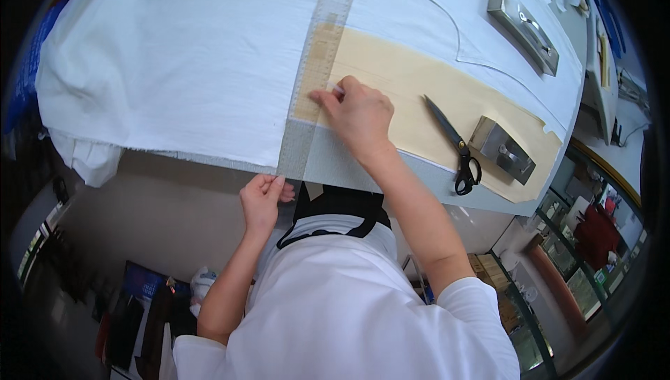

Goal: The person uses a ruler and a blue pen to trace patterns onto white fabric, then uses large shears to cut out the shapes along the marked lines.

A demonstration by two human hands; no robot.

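A long clear plastic ruler [299, 142] lies across the white fabric [209, 66] and over one end of a tan paper pattern [403, 71]. At the table's near edge, my left hand [263, 197] pinches the ruler's lower end between thumb and fingers. My right hand [361, 110] rests over the pattern at the ruler's right edge, holding a slim pale marking tool [335, 88] whose exact kind I cannot tell. Black-handled fabric shears [454, 142] lie on the pattern to the right of that hand, handles toward me.
One metal weight [503, 149] sits on the pattern beside the shears. A longer metal weight with a handle [525, 29] stands on fabric at the upper right. The table's near edge [345, 170] runs before my waist. Bunched fabric [84, 155] hangs off at the left.
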